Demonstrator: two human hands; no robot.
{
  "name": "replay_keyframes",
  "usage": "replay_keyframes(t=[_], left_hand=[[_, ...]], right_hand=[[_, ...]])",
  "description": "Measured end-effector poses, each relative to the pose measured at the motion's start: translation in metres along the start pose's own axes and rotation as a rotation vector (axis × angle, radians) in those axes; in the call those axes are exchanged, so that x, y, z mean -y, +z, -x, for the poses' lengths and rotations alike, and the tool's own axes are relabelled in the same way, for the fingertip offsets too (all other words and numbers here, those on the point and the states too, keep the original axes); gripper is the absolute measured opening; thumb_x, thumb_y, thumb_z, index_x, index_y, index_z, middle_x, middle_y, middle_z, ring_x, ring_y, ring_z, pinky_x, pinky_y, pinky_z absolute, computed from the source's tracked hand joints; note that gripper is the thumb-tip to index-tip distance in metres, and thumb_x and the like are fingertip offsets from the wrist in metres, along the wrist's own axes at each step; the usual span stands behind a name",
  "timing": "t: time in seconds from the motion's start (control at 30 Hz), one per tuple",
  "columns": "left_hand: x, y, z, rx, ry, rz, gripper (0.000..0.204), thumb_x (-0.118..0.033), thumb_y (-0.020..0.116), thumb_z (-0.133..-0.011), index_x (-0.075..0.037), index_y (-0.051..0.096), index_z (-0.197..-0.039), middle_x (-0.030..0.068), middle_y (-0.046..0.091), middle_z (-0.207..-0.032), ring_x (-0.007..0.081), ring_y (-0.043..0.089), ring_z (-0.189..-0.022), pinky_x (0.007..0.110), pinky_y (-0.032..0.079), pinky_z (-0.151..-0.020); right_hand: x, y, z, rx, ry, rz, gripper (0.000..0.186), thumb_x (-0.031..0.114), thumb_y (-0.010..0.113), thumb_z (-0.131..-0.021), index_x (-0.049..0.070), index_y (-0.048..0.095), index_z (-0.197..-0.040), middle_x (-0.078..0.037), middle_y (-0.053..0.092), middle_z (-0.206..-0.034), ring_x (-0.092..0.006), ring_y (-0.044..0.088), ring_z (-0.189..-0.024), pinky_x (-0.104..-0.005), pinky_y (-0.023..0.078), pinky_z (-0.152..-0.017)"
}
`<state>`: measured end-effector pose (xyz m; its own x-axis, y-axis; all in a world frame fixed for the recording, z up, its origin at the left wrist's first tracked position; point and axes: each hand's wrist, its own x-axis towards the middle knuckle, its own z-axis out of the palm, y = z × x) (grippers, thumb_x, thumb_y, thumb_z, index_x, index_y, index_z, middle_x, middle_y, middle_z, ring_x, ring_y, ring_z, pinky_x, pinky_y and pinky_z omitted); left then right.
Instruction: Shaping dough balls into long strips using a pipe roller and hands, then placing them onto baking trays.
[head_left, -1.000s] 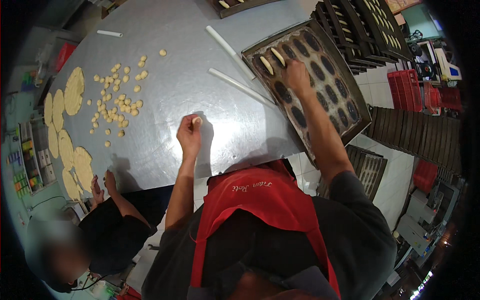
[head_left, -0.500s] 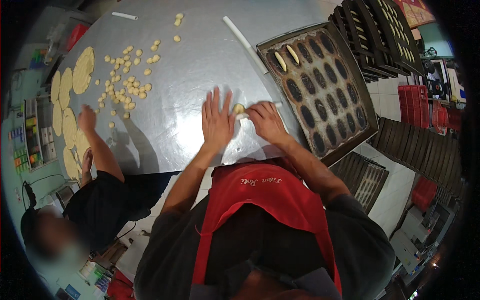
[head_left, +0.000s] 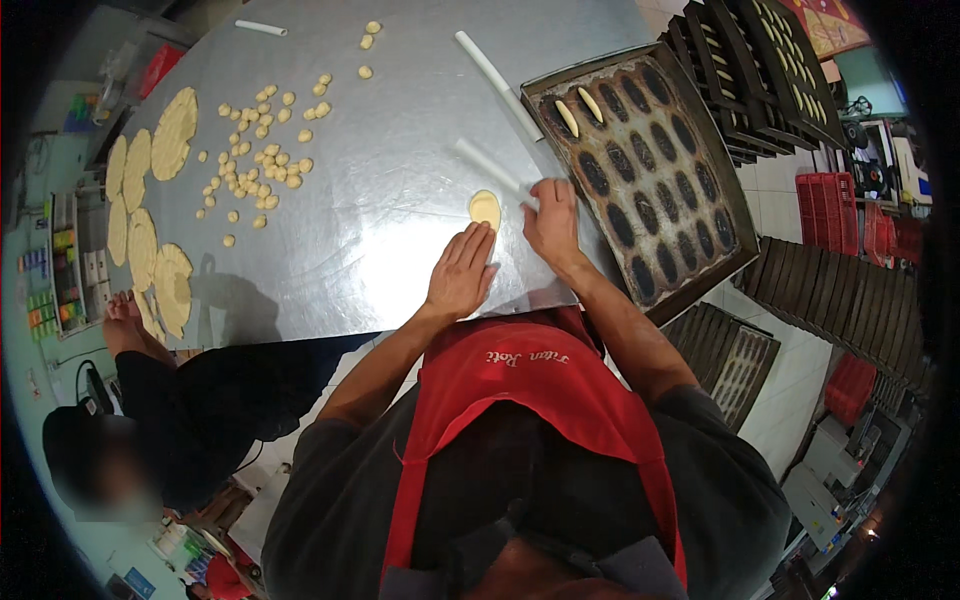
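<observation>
My left hand (head_left: 462, 275) is extended and ungripped, fingertips resting on the near end of a flattened dough oval (head_left: 484, 206) on the metal table (head_left: 410, 120). My right hand (head_left: 553, 225) is positioned at one end of a blurred white rod (head_left: 488, 163); I cannot tell whether it grasps it.

Pale-yellow dough (head_left: 484, 207), red apron (head_left: 530, 382)

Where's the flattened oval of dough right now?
In the head view, the flattened oval of dough lies on the metal table at upper centre, its near edge under the left hand, with the right hand just to its right.
</observation>
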<state>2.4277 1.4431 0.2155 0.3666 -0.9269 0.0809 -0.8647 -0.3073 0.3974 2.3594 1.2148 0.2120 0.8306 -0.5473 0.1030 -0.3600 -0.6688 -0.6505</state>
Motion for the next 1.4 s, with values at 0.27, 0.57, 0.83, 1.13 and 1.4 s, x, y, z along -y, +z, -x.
replay_keyframes(t=[0.27, 0.57, 0.83, 1.13, 1.4], left_hand=[[0.016, 0.001, -0.025, -0.187, -0.121, 0.052, 0.054, -0.01, 0.063, -0.102, 0.005, 0.055, -0.152, 0.0225, 0.059, -0.152, 0.0398, 0.057, -0.141, 0.046, 0.046, -0.119], [0.052, -0.031, -0.021, -0.139, -0.164, 0.351, 0.028, -0.007, 0.069, -0.093, 0.003, 0.07, -0.12, 0.0234, 0.068, -0.125, 0.042, 0.064, -0.119, 0.05, 0.052, -0.105], [0.296, -0.124, 0.014, -0.525, -0.66, -0.399, 0.029, -0.016, 0.07, -0.098, -0.002, 0.071, -0.124, 0.0236, 0.064, -0.133, 0.0455, 0.06, -0.12, 0.053, 0.049, -0.105], [0.213, -0.097, -0.009, -0.517, -0.651, 0.382, 0.02, -0.012, 0.075, -0.102, -0.003, 0.068, -0.117, 0.011, 0.07, -0.085, 0.0231, 0.071, -0.086, 0.035, 0.057, -0.082], [0.1, -0.044, 0.016, -0.502, -0.727, 0.909, 0.016, -0.009, 0.072, -0.106, -0.001, 0.071, -0.118, 0.005, 0.074, -0.104, 0.0123, 0.068, -0.096, 0.027, 0.054, -0.088]], right_hand=[[0.004, 0.014, 0.018, 0.118, -0.607, 0.105, 0.044, 0.004, 0.063, -0.091, 0.001, 0.069, -0.134, -0.015, 0.063, -0.146, -0.0347, 0.059, -0.13, -0.0492, 0.046, -0.11], [0.057, 0.063, -0.044, 0.278, -0.129, -0.12, 0.033, 0.019, 0.071, -0.088, 0.004, 0.078, -0.117, -0.02, 0.074, -0.115, -0.0403, 0.063, -0.12, -0.0555, 0.044, -0.111], [0.091, 0.043, 0.002, 0.109, -0.555, 0.398, 0.067, 0.035, 0.071, -0.102, -0.006, 0.052, -0.151, -0.029, 0.049, -0.157, -0.0456, 0.046, -0.144, -0.0561, 0.036, -0.123], [0.073, 0.029, 0.007, 0.27, -0.368, -0.175, 0.04, 0.018, 0.076, -0.097, -0.003, 0.066, -0.129, -0.018, 0.062, -0.133, -0.0364, 0.057, -0.127, -0.05, 0.047, -0.111], [0.024, -0.049, -0.051, -0.007, -0.186, -0.216, 0.013, 0.004, 0.076, -0.094, 0.005, 0.078, -0.107, -0.013, 0.078, -0.111, -0.0302, 0.074, -0.093, -0.0394, 0.061, -0.086]])
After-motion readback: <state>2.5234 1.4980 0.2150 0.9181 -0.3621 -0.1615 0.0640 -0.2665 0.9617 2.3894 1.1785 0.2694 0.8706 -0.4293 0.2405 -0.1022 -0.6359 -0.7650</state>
